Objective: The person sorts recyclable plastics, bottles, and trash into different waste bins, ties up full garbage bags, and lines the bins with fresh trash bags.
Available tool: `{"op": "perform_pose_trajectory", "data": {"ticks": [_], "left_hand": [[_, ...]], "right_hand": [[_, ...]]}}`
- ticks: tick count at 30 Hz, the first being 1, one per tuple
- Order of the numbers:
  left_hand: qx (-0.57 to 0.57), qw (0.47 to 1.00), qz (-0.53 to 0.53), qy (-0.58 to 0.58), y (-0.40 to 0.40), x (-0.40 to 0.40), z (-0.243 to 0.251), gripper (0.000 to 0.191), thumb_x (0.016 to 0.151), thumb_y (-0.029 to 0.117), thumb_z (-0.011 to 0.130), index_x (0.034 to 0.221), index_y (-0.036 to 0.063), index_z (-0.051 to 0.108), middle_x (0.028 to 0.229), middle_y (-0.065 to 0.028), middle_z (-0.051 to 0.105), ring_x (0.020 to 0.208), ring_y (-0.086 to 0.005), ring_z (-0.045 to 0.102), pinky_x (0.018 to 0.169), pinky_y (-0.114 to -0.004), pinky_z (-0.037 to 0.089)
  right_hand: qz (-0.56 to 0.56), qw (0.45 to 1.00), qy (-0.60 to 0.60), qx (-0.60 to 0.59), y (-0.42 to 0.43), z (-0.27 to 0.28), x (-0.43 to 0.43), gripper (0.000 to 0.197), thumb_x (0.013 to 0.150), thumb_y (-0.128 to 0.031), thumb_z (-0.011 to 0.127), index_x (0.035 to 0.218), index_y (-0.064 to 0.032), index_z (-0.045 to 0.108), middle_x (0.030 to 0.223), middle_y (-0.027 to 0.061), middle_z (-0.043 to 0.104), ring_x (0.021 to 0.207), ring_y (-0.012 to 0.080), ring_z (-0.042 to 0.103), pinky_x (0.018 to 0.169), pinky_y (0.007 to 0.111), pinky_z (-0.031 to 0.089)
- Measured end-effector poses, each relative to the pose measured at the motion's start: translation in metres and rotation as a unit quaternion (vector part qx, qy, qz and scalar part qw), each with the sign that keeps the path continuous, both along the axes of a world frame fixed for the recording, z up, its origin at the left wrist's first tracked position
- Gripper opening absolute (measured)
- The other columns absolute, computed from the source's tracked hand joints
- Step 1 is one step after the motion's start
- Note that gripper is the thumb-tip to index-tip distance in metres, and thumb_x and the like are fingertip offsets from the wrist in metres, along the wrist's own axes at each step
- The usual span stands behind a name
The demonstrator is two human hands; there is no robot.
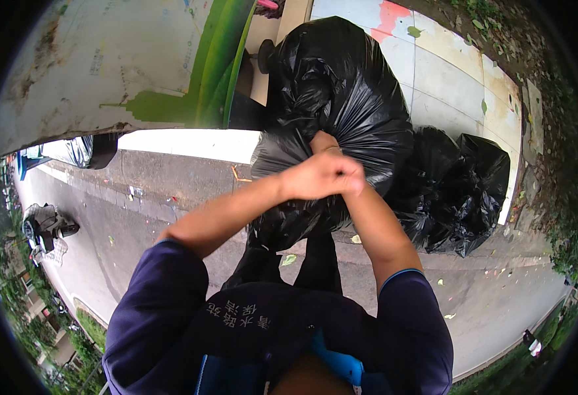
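Observation:
A large, full black plastic garbage bag (pixel 368 98) stands upright before me, with folds of film drawn together at its gathered neck. My right hand (pixel 324 141) is at that neck, and the plastic bunches tightly around it. Its fingers are mostly hidden, and a thin band circles the wrist. Crossing over my right forearm, my left hand (pixel 326 174) has curled fingers and is blurred by motion. Whether it holds a strand of the plastic cannot be made out. Below the hands, the bag's lower part bulges near my dark trouser legs (pixel 318 261).
More black garbage bags (pixel 452 192) sit at the right, by white tiles (pixel 447 64). A white and green printed panel (pixel 121 64) juts in at upper left. Beneath it runs a kerb (pixel 145 173). A parked scooter (pixel 47 229) stands on the road at far left.

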State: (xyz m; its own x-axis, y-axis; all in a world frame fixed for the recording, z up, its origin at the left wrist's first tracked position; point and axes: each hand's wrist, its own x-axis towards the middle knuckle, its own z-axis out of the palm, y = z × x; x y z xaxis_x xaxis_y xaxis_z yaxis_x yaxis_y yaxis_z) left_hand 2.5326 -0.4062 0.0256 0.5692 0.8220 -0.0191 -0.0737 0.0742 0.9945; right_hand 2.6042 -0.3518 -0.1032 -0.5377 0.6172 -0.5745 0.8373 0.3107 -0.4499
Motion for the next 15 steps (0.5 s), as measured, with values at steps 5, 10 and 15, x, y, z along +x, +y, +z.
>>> {"op": "perform_pose_trajectory", "data": {"ticks": [5, 10, 15], "left_hand": [[-0.421, 0.856, 0.268, -0.138, 0.077, 0.010, -0.064, 0.039, 0.088, 0.045, 0.046, 0.088, 0.0067, 0.053, 0.056, 0.0033, 0.036, 0.043, -0.0072, 0.032, 0.041, -0.023, 0.032], [-0.317, 0.900, 0.287, -0.081, 0.083, 0.021, -0.051, 0.038, 0.089, 0.043, 0.044, 0.084, 0.0061, 0.054, 0.061, 0.0024, 0.042, 0.049, -0.0064, 0.037, 0.046, -0.024, 0.036], [-0.106, 0.993, -0.045, -0.039, 0.013, 0.046, -0.037, 0.027, 0.092, 0.025, 0.044, 0.079, 0.0047, 0.055, 0.056, 0.0056, 0.042, 0.045, -0.0026, 0.035, 0.041, -0.018, 0.028]], "right_hand": [[-0.481, 0.685, 0.467, -0.284, -0.016, -0.040, -0.002, 0.031, 0.089, -0.030, 0.041, 0.108, -0.0088, 0.054, 0.095, 0.0081, 0.060, 0.087, 0.0186, 0.056, 0.079, 0.026, 0.043], [-0.386, 0.457, 0.656, -0.460, 0.017, -0.038, 0.056, 0.024, 0.088, -0.024, 0.040, 0.096, -0.0095, 0.057, 0.080, -0.0006, 0.054, 0.071, 0.0078, 0.048, 0.064, 0.021, 0.038], [-0.235, 0.743, 0.521, -0.348, 0.020, 0.024, 0.039, 0.018, 0.082, -0.013, 0.050, 0.093, -0.0047, 0.060, 0.071, 0.0039, 0.055, 0.060, 0.0108, 0.047, 0.057, 0.022, 0.038]]}}
